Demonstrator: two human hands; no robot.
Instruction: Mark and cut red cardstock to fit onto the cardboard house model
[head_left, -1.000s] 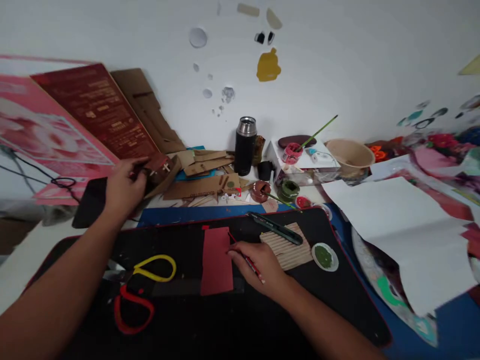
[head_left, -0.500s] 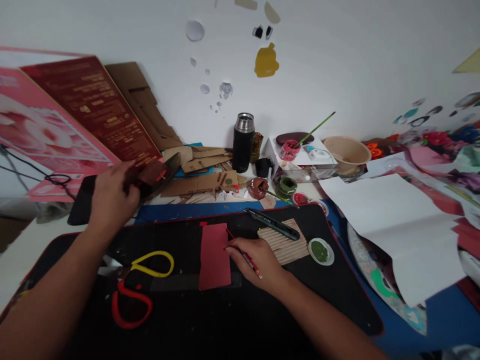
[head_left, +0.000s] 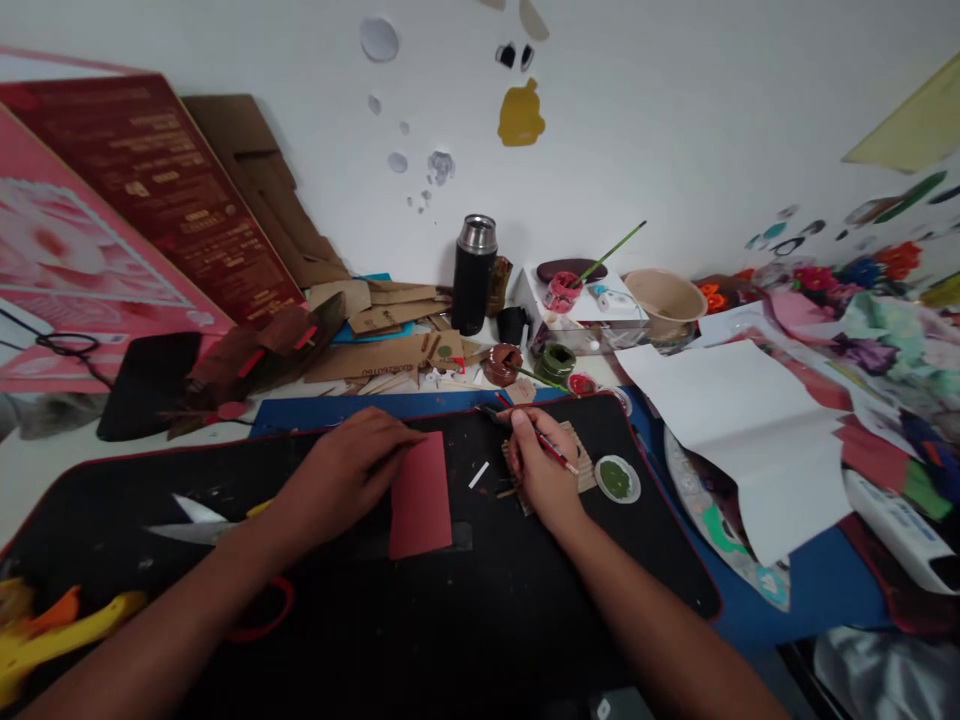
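Note:
My left hand (head_left: 349,475) has its fingers bunched together at the top left corner of a red paper rectangle (head_left: 421,505) on the black mat. To its right, my right hand (head_left: 546,465) is closed around a thin red pencil (head_left: 556,450). The dark tip of a cutter knife (head_left: 489,411) shows beside its fingers; the rest is hidden. Under this hand lies corrugated cardboard (head_left: 583,455). A small white strip (head_left: 478,474) rests between the paper and my right hand. Scissors (head_left: 196,522) are partly covered by my left forearm.
Behind the mat are cardboard scraps (head_left: 382,362), a black flask (head_left: 472,280), a brown paint jar (head_left: 502,364) and a green paint jar (head_left: 555,362). A dish of green paint (head_left: 617,480) sits at the right. White paper (head_left: 742,430) lies farther right.
My left hand has come from the dark red pieces at the back left to the red paper. My right hand has moved off the paper to the knife and corrugated cardboard. The view has shifted.

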